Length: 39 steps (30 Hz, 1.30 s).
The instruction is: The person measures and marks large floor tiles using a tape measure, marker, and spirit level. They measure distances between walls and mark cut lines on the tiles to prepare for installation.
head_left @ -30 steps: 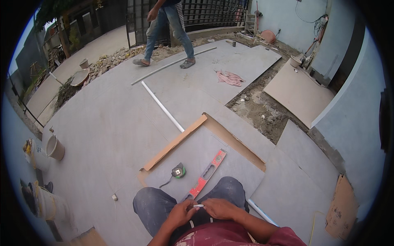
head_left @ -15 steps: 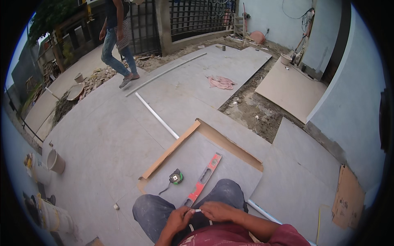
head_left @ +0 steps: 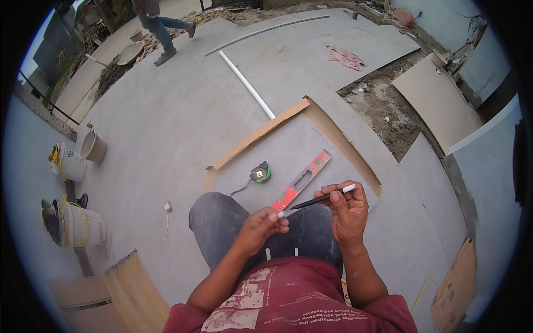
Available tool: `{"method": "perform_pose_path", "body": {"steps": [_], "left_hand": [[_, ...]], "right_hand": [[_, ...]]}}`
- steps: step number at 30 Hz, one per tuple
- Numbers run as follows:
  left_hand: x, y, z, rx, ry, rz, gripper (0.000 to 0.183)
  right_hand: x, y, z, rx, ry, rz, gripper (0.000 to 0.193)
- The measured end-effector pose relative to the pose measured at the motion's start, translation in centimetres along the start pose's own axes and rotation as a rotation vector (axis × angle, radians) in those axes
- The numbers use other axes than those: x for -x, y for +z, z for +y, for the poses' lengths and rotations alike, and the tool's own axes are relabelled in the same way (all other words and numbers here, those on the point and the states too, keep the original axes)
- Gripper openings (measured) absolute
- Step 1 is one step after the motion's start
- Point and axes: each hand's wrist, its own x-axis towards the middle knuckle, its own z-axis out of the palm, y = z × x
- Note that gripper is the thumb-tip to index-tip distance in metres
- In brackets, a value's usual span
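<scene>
My right hand [head_left: 348, 213] grips a slim black marker [head_left: 311, 202] with a white end. Its dark pointed tip faces left. Between the fingers of my left hand [head_left: 260, 228] is a small white cap [head_left: 282, 214], close to that tip but apart from it. Beyond my hands, a red spirit level [head_left: 304, 178] lies slantwise on a grey tile [head_left: 347, 171] with cardboard along its edges. A black and green tape measure [head_left: 260, 173] rests left of the level, its strap trailing toward my knee.
A white pipe [head_left: 247, 84] lies beyond the cardboard edging [head_left: 261, 135]. A pink cloth [head_left: 345, 57] is farther off, beside a strip of bare soil [head_left: 383, 114]. Buckets [head_left: 93, 147] line the left wall. Another person [head_left: 159, 30] walks at the far left.
My hands have come up and apart, with the marker now showing uncapped between them. The view has tilted downward. The other person has stepped farther left.
</scene>
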Motion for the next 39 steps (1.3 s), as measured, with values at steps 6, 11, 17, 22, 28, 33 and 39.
{"method": "perform_pose_path", "body": {"steps": [6, 11, 17, 22, 28, 33, 39], "left_hand": [[0.2, 0.6, -0.4, 0.055, 0.004, -0.027, 0.024], [0.2, 0.5, -0.8, 0.006, 0.004, 0.003, 0.023], [0.4, 0.6, -1.5, -0.101, 0.003, 0.075, 0.025], [1.5, 0.0, -0.7, -0.255, 0.041, 0.13, 0.026], [1.5, -0.9, 0.0, -0.356, 0.021, 0.175, 0.025], [1.5, -1.6, 0.2, -0.52, 0.087, 0.185, 0.022], [0.2, -0.9, 1.1, -0.947, 0.087, 0.078, 0.027]], "right_hand": [[0.2, -0.1, 0.6, 0.026, -0.003, -0.055, 0.018], [0.5, 0.0, 0.9, 0.024, 0.048, -0.063, 0.016], [1.1, -0.9, 2.0, 0.176, 0.119, -0.061, 0.018], [1.1, -2.4, 2.2, 0.412, 0.32, -0.159, 0.019], [1.8, -3.9, 1.9, 0.911, 0.143, -0.501, 0.034], [3.3, -4.1, 3.4, 0.843, 0.433, -0.562, 0.045], [4.9, -6.0, 4.4, 0.526, 0.684, -0.758, 0.034]]}}
